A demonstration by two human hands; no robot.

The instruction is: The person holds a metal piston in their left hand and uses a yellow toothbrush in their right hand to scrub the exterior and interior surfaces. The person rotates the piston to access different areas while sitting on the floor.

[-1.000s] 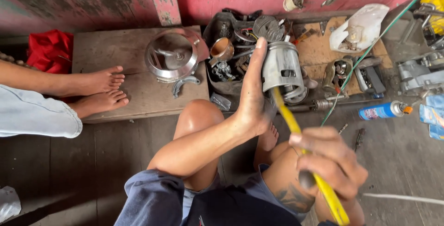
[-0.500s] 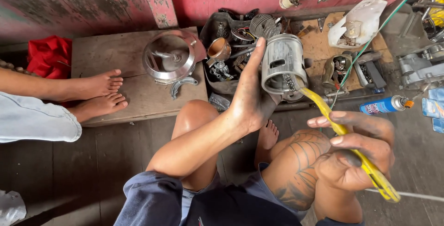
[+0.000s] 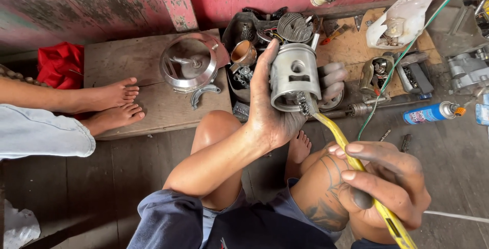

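since half a second ago the right hand (image 3: 382, 188) has drawn in closer to the piston, and the yellow brush (image 3: 356, 165) now runs up steeply from it, its wire tip touching the lower rim of the grey metal piston (image 3: 294, 76); a second ago the brush hung far lower. the left hand (image 3: 277, 101) has kept the piston raised, thumb up its left side, fingers (image 3: 331, 78) curled round the far side, pinching it firmly. the right hand is closed tight round the brush handle.

just behind the piston lies a dark tray (image 3: 242, 30) crammed with parts: a copper-coloured cup (image 3: 243, 53), a finned cylinder head (image 3: 294, 27), wires and small bits. left of the piston, on a wooden platform (image 3: 153, 101), stands a shiny round metal cover (image 3: 188, 63) with a curved clip beside it. further left rest another person's bare feet (image 3: 114, 106) and a red cloth (image 3: 61, 63). right of the piston a green wire (image 3: 402, 58) crosses a cardboard sheet (image 3: 351, 45) with a white plastic cover (image 3: 402, 17) and small housings; a blue spray can (image 3: 430, 112) lies on the floor. below the piston, the person's bare knees block the floor.
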